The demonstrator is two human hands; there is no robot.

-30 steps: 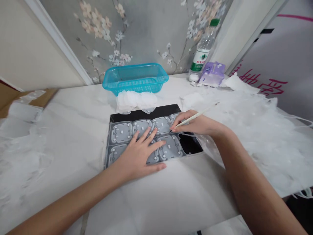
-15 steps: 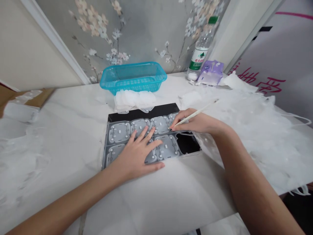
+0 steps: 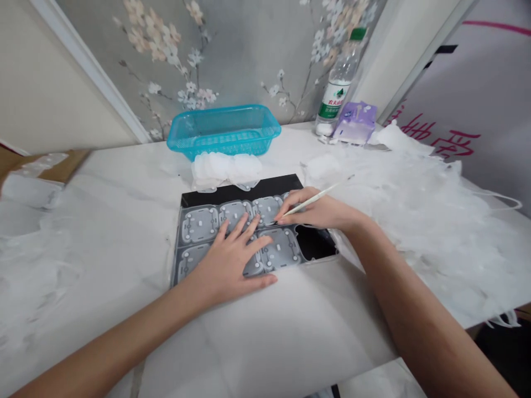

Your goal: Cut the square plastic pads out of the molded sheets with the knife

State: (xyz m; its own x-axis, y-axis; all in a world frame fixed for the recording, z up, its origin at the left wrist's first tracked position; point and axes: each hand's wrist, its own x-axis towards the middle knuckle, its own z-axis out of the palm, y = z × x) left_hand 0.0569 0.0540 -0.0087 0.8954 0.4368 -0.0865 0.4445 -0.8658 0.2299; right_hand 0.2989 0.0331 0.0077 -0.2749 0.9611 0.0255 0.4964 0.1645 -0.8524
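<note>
On the table lies a black board [image 3: 244, 193] bearing a translucent plastic sheet [image 3: 199, 225] of rounded-square moulded shapes in two rows. My left hand [image 3: 232, 254] rests flat on the sheet with its fingers spread, holding nothing. My right hand [image 3: 309, 207] is closed around a thin pale stick-like tool [image 3: 317, 196], held like a pen. The tool's tip touches or nearly touches the lower edge of an upper-row shape; its exact kind is unclear. At the sheet's right end a cut-out hole [image 3: 316, 242] shows black beneath.
Behind the board sit a stack of whitish plastic pieces [image 3: 226, 170] and a blue basket [image 3: 224, 145]. A water bottle [image 3: 338, 91] and a purple packet [image 3: 355, 122] stand at the back right. Heaps of clear plastic scrap [image 3: 431, 221] lie right and left. A cardboard box [image 3: 74, 166] is at left.
My right hand has moved a little to the left with the tool, along the shapes' edges between the rows. My left hand stays pressed on the sheet.
</note>
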